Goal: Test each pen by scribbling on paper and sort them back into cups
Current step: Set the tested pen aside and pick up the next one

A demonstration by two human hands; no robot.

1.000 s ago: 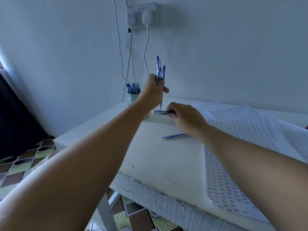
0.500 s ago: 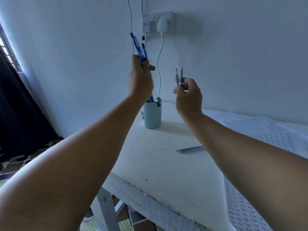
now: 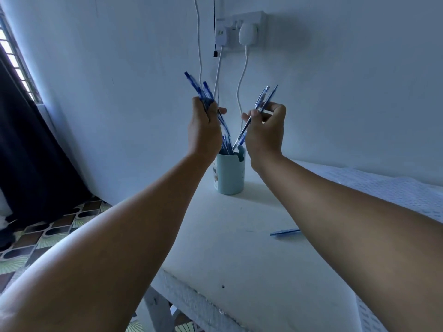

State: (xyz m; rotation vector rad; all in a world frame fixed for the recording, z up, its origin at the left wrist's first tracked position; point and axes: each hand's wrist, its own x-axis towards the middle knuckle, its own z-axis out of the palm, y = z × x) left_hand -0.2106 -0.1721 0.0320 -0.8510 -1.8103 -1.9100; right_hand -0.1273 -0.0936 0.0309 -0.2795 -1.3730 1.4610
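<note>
A pale teal cup [image 3: 230, 176] stands at the back of the white table [image 3: 227, 248], near the wall, with several blue pens in it. Above it my left hand [image 3: 203, 130] grips a bunch of blue pens [image 3: 203, 92] that fan up and left. My right hand [image 3: 265, 130] pinches two blue pens [image 3: 260, 104], tilted, with their tips just over the cup's rim. One more blue pen [image 3: 284, 232] lies flat on the table beside my right forearm.
Printed paper sheets [image 3: 393, 190] lie on the table to the right. A wall socket [image 3: 239, 29] with plugs and hanging cables sits above the cup. A dark curtain [image 3: 31, 152] and a patterned tile floor [image 3: 36, 238] are at the left.
Both hands have come lower and closer together over the cup. The right hand's two pens have tilted tip-down toward the cup's mouth.
</note>
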